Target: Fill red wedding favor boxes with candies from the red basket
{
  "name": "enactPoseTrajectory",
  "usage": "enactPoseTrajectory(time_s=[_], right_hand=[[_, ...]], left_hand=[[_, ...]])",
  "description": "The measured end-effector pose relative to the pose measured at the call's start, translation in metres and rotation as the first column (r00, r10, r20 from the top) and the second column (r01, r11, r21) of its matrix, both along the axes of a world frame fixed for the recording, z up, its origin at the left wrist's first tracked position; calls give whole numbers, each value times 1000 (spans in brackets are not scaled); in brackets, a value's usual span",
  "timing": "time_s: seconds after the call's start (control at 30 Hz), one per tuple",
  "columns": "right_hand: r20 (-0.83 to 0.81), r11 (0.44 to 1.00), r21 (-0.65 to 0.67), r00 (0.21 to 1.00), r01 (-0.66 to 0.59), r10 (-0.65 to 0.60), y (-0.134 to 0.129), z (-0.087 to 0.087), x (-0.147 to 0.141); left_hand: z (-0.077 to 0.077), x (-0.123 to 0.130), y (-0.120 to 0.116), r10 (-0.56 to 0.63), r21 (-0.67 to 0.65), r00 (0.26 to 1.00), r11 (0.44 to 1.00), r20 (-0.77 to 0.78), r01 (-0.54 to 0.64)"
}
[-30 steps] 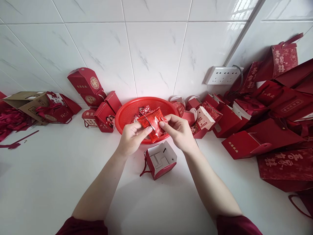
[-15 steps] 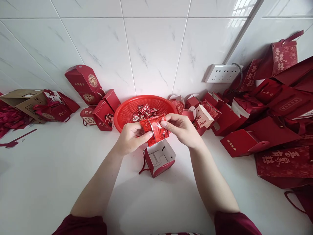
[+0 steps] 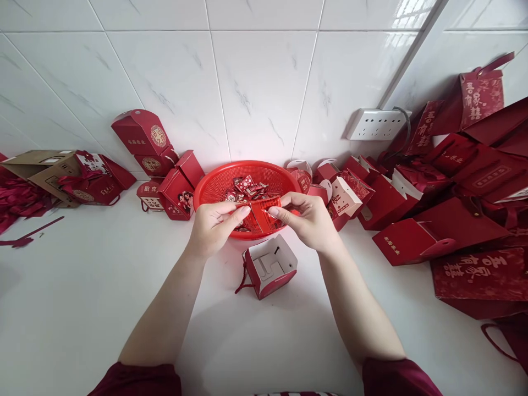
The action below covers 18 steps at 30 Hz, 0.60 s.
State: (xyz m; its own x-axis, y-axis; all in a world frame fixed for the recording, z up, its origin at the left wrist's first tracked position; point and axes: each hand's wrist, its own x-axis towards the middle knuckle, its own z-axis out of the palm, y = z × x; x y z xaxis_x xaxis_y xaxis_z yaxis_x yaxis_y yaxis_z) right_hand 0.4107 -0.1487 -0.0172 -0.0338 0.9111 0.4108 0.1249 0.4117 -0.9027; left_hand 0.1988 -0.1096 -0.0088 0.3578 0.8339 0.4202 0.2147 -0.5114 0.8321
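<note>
Left hand and right hand face each other at the middle of the frame, and I have each one pinching an end of a shiny red packet between thumb and curled fingers. From where I watch, the packet spans the gap between them, held up in front of the near part of a red basket; whether it is one piece or two together, I cannot tell. Small wrapped sweets lie in the basket, just beyond the packet in my view. Below the hands, just in front of the basket, an open box shows me its pale inside, with a dark red cord at its left side. All this is on a white counter. Toward the left of the frame I see a stack of red boxes, a brown box and, at the edge, a heap of ribbon. Many more red cartons crowd the right side, and a white power strip sits at upper right by the tiled wall. Dark red sleeves show along the bottom.
</note>
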Motion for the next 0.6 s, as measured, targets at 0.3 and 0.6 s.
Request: enactPoseTrajectory(time_s=[0.3,0.6], right_hand=[[122,997,49,991,53,-59,-4,1,2],[282,906,277,874,321,-396,4,-3,-3]], left_hand=[[-5,2,2,14,-99,1000,995,9,-13],[5,-1,1,-37,-341,965,938,-261,-57]])
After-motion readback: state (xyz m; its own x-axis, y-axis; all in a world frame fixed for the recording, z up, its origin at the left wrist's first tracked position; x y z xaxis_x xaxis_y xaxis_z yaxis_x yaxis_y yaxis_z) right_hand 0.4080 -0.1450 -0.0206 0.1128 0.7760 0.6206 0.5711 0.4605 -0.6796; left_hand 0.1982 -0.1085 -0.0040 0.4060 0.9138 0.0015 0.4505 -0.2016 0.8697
